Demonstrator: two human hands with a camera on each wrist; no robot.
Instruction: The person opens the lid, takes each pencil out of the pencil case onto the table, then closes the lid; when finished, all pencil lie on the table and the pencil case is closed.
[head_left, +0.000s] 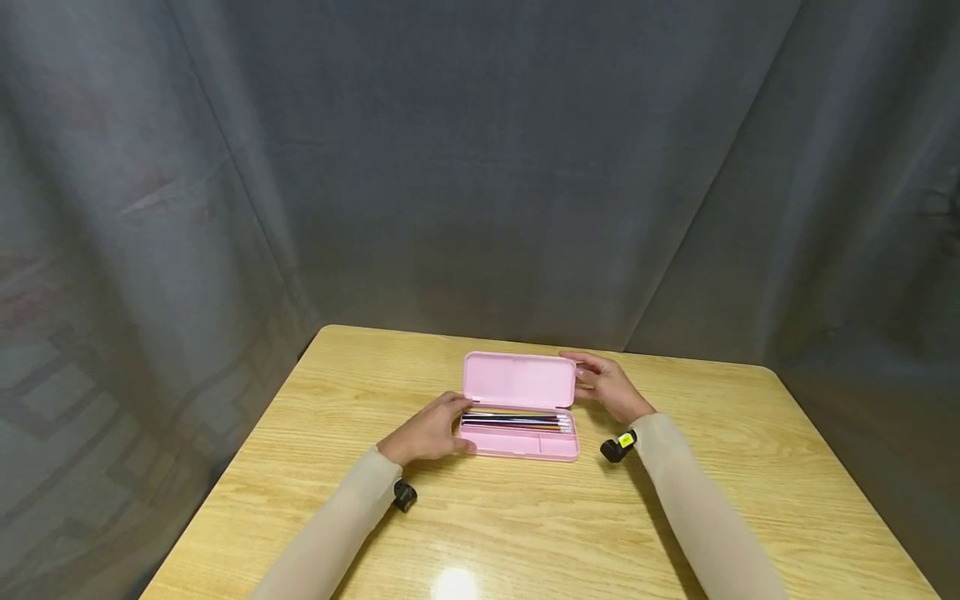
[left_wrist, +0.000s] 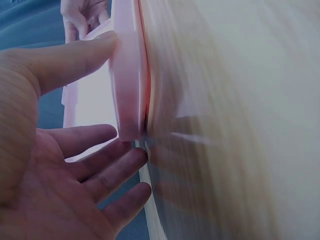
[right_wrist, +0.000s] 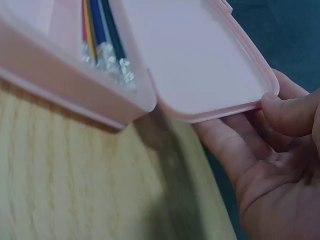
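Observation:
A pink pencil case (head_left: 498, 442) lies on the table with its lid (head_left: 519, 381) raised at the back. Several pencils (head_left: 517, 420) fill its long rear compartment, their silvery ends toward the right; the front compartments look bare. My left hand (head_left: 431, 429) holds the case's left end, thumb at the front and fingers around the rear corner. In the left wrist view the thumb (left_wrist: 75, 62) presses the case's side. At the lid's right edge, my right hand (head_left: 611, 392) pinches a corner, with the thumb (right_wrist: 292, 114) on the inner rim and fingers behind.
The wooden table (head_left: 487, 517) has its far edge just behind the lid. Grey curtains (head_left: 480, 167) hang behind and at both sides. Small black cameras sit at both wrists, on pale sleeves (head_left: 705, 508).

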